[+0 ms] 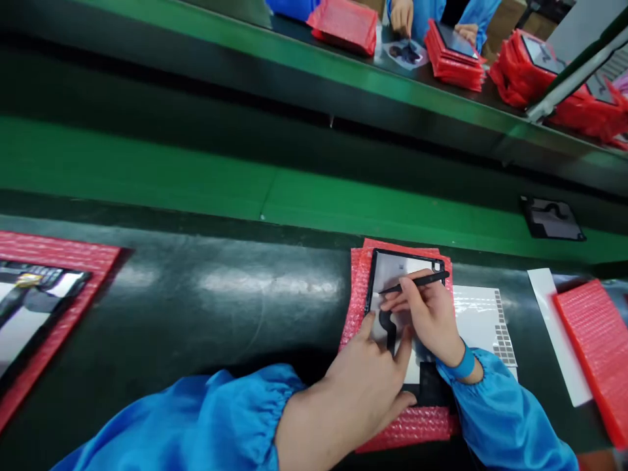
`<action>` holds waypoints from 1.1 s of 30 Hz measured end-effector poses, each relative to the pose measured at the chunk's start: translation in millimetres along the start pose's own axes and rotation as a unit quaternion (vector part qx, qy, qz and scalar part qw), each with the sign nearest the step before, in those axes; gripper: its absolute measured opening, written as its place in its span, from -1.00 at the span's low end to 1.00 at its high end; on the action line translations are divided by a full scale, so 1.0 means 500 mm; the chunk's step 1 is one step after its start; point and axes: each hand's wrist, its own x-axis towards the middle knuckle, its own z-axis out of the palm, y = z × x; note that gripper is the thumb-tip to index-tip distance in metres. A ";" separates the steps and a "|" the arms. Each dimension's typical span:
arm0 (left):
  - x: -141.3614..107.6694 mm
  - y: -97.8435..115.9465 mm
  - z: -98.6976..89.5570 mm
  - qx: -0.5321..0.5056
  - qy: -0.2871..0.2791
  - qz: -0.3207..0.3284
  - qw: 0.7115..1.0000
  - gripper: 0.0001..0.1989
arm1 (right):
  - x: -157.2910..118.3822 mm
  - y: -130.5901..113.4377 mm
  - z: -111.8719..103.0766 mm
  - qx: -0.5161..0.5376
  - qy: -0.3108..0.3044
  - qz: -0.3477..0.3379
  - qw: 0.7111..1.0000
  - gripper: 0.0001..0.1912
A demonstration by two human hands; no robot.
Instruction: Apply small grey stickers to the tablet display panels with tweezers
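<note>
A flat panel (387,263) with a black frame, a silvery face and a black ribbon-like strip (389,327) lies on red bubble wrap (412,428). My right hand (432,314) pinches a thin black pen-like tool (424,279), its tip on the panel's upper left part. My left hand (363,383) rests over the panel's lower left part with fingers apart and nothing held, its fingertips at the left edge and beside the black strip.
White sheets with small grey squares (478,307) lie right of the panel. Farther right are a white strip (562,340) and red wrap (596,347). Another panel (552,218) lies on the green ledge. A wrapped panel (29,307) is at left. Across the shelf, a person's hands (402,16) work near red stacks.
</note>
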 end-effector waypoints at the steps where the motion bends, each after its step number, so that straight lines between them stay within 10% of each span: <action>1: 0.001 -0.001 -0.001 -0.010 -0.009 -0.002 1.000 0.00 | 0.007 0.004 0.001 -0.004 0.000 0.005 1.000 -0.63; 12: 0.015 -0.018 -0.024 -0.077 -0.061 0.003 0.995 -0.18 | 0.025 -0.002 0.006 -0.030 0.015 0.044 0.998 -0.63; 29: 0.028 -0.095 -0.041 -0.164 0.018 0.038 0.986 -0.16 | 0.027 0.007 0.004 -0.032 0.014 0.047 0.998 -0.56; 33: 0.021 -0.113 -0.071 -0.187 0.008 0.002 0.982 -0.56 | 0.033 0.015 0.006 -0.004 0.006 0.029 1.000 -0.56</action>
